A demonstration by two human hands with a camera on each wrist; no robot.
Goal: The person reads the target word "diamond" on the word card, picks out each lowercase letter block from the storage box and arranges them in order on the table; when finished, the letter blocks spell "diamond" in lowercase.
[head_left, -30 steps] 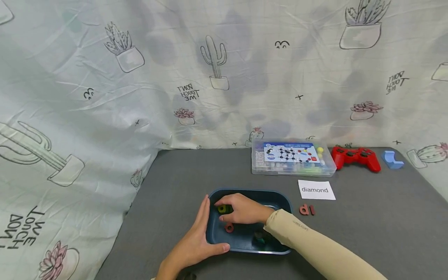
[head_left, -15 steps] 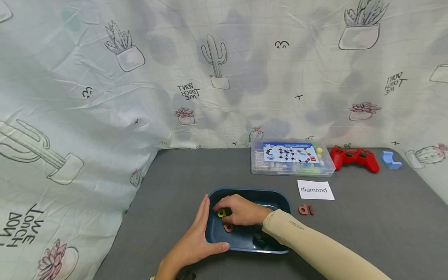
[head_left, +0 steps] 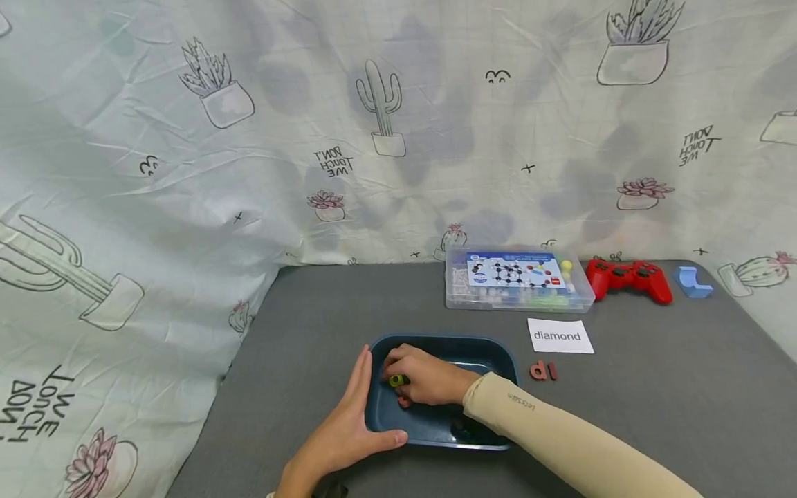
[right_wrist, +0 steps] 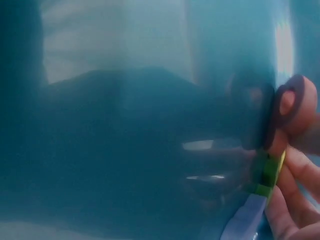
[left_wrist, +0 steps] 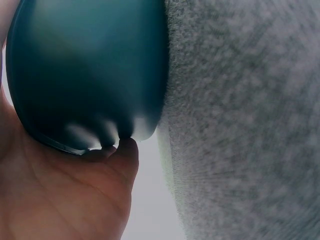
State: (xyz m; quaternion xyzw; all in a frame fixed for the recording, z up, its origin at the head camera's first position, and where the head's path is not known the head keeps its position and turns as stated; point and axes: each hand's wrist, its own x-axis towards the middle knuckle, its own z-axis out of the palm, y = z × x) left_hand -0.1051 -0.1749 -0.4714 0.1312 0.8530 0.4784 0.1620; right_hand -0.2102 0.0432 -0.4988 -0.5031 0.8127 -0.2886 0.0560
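Inside a glossy dark-blue rectangular tray [head_left: 429, 425], the right hand [head_left: 429, 377] curls its fingers against a small yellow-green piece [head_left: 396, 380] and a reddish letter [head_left: 405, 402]; any grip is unclear. Spread wide around the left end, the left hand [head_left: 350, 423] apparently steadies the tray.

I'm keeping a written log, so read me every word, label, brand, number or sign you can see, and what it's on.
"diamond": white card.
"DON'T TOUCH ME", repeated, some letters flipped: curtain.
Crosses and face-like marks: same curtain.
"d": red letter; the red bar beside it may be i or l.
Possibly "LetsSlim", faint: sleeve.
Small print too small to read: box label.
Too covered to read: yellow-green piece in the tray.
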